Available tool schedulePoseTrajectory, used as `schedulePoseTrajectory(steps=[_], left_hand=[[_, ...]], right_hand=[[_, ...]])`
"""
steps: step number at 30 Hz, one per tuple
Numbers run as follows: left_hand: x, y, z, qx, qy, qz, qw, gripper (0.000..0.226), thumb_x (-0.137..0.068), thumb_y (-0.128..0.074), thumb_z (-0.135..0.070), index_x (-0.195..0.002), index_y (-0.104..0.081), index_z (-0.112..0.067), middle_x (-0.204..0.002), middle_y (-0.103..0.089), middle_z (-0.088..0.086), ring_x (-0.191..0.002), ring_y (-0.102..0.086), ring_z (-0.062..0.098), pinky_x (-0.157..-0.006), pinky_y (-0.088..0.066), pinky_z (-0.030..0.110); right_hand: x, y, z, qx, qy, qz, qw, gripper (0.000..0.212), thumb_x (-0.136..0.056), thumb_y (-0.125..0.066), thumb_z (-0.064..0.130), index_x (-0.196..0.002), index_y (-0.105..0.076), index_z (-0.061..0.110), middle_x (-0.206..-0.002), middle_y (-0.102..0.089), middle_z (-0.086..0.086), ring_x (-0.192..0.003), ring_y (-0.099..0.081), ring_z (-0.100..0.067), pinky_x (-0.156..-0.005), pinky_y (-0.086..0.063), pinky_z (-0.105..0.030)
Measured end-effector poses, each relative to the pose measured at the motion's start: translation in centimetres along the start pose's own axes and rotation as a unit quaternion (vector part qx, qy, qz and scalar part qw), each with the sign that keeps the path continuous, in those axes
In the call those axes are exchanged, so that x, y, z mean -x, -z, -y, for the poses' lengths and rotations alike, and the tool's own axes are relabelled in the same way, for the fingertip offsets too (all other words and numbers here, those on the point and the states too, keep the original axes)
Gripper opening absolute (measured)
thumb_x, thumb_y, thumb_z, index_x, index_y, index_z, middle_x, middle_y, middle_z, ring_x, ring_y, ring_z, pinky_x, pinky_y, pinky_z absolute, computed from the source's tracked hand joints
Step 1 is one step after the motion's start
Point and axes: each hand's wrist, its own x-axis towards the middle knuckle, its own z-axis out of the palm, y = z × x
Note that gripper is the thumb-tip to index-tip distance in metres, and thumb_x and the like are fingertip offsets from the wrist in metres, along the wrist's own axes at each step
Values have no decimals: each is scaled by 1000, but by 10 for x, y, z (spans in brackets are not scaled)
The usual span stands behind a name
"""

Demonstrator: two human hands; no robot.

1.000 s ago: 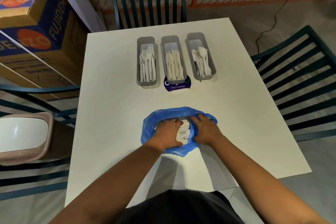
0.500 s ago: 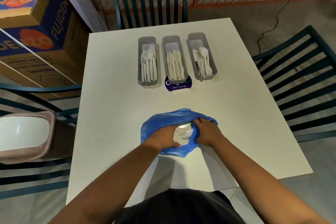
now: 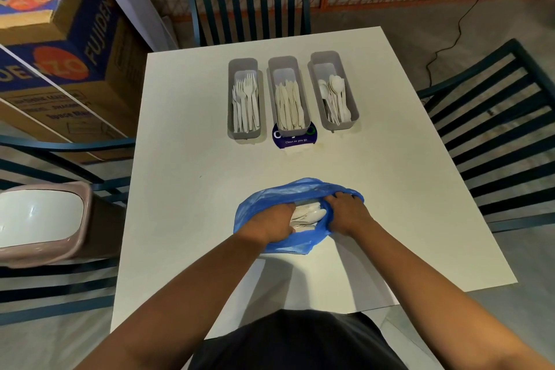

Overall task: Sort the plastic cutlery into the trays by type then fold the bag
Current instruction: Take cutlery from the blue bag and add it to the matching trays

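Blue plastic bag (image 3: 271,245): lay toward the near edge of the surface (image 3: 186,189). White spoons (image 3: 310,216) inside, long axes crosswise, directly between both hands. Left hand (image 3: 274,224) fingers curled into the mouth, nearer them; right hand (image 3: 345,213) fingers gripped the rim.

blue bag (image 3: 264,207) open, white cutlery (image 3: 309,216) inside; three grey trays (image 3: 242,67) part-filled.
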Motion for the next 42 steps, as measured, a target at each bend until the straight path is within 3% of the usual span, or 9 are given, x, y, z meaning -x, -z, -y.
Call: schedulePoseTrajectory(steps=[6, 12, 17, 19, 28, 31, 35, 39, 42], left_hand=[[7, -4, -1, -18, 0, 21, 1000, 40, -85, -62, -28, -121, -50, -18, -116, -58, 2, -108, -56, 21, -89, -41, 26], [8, -6, -1, 2, 19, 19, 1000, 35, -82, -63, -22, -116, -54, -17, -110, -61, 4, -102, -58, 21, -87, -46, 27], [9, -1, -2, 80, 14, -32, 996, 59, -83, -61, -16, -138, -41, -23, -129, -55, -1, -120, -51, 20, -99, -37, 23], [8, 6, -4, 117, 15, -57, 991, 59, -85, -60, -14, -139, -40, -23, -128, -57, 0, -119, -53, 20, -95, -35, 20], [7, 29, -6, 239, -50, -57, 968, 46, -89, -57, -19, -134, -45, -19, -114, -56, -7, -102, -54, 12, -79, -36, 15], [3, 33, -7, 324, -58, -79, 941, 40, -87, -57, -9, -126, -49, -14, -110, -59, 1, -100, -57, 18, -84, -43, 24], [-1, 47, -9, 440, -46, -138, 886, 35, -89, -55, -1, -121, -50, -13, -104, -59, 0, -91, -57, 8, -76, -45, 5], [-8, 63, -8, 599, 15, -170, 782, 27, -89, -55, -7, -115, -53, -16, -109, -63, 12, -100, -61, 25, -91, -50, 39], [-12, 76, -10, 712, 5, -156, 685, 26, -94, -44, 2, -113, -55, -11, -93, -65, 9, -79, -67, 20, -76, -56, 36]], right_hand=[[-3, 6, -1, 23, 3, 11, 1000, 69, -77, -67, 21, -140, -39, 21, -140, -45, -4, -129, -42, -24, -107, -30, -34], [-3, 1, -3, -16, 1, 1, 1000, 55, -81, -62, 20, -134, -47, 22, -135, -51, -1, -122, -49, -22, -100, -40, -31], [-5, 5, -3, 9, 12, 8, 1000, 61, -81, -63, 22, -138, -41, 20, -136, -49, -3, -124, -47, -23, -103, -37, -34], [-6, 8, -3, 8, 16, 7, 1000, 60, -84, -60, 22, -140, -38, 20, -138, -48, -3, -126, -46, -24, -105, -36, -35], [-9, 18, 1, -156, -27, -10, 987, 47, -85, -51, 12, -130, -52, 26, -125, -61, -1, -111, -58, -22, -91, -48, -31], [-12, 23, 4, -225, -48, -14, 973, 37, -88, -48, 9, -121, -60, 21, -116, -65, -1, -104, -60, -21, -82, -47, -26], [-15, 33, 11, -249, -17, -41, 968, 32, -86, -47, 1, -104, -71, 13, -108, -70, -3, -101, -62, -18, -90, -48, -27], [-13, 50, 32, -380, -11, -129, 916, 24, -92, -47, 9, -93, -70, 11, -95, -70, -8, -86, -63, -20, -83, -51, -34], [-8, 63, 59, -556, -7, -59, 829, 23, -98, -41, 22, -97, -63, 15, -95, -64, -9, -79, -59, -18, -68, -48, -30]])
